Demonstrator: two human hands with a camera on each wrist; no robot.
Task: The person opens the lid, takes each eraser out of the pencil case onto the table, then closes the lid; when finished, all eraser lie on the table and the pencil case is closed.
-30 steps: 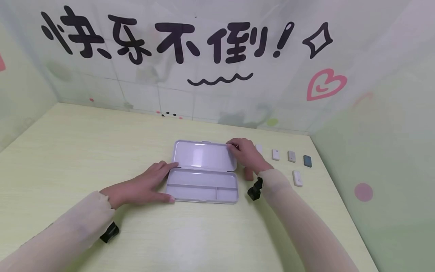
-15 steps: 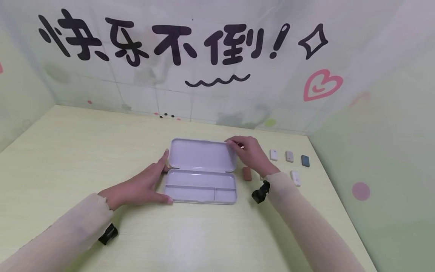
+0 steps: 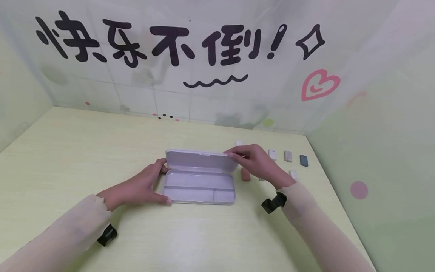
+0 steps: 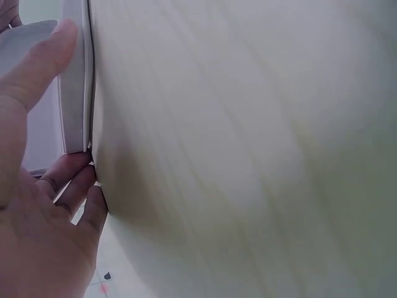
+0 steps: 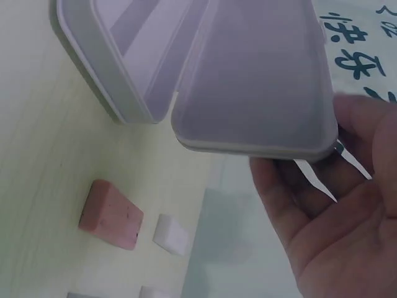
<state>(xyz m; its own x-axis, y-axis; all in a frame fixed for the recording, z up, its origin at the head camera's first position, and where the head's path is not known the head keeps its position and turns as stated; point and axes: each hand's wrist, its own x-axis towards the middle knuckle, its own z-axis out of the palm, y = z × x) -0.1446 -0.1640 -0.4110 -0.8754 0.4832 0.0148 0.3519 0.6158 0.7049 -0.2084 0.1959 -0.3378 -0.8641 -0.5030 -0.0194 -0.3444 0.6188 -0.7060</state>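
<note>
A pale lilac pencil case (image 3: 190,193) lies on the table, its tray divided into three compartments. Hinged along the back, its lid (image 3: 197,160) stands partly raised, tilted over the tray. At the case's left end, my left hand (image 3: 141,187) holds it, thumb at the front corner and fingers near the hinge; the left wrist view shows the thumb (image 4: 53,53) against the case's side. My right hand (image 3: 256,163) pinches the lid's right outer corner. In the right wrist view the fingers (image 5: 279,192) lie behind that lid corner (image 5: 298,133). The tray holds no objects.
Right of the case lies a reddish block (image 3: 245,174), like an eraser. Farther right are a white block (image 3: 272,154), a grey one (image 3: 288,156), a blue one (image 3: 304,160) and another white one (image 3: 293,175). A wall stands behind the table.
The lid has swung up from lying back flat, lifted by my right hand, which has come slightly toward me and right. My left hand stays at the case's left end, its fingers shifted slightly.
</note>
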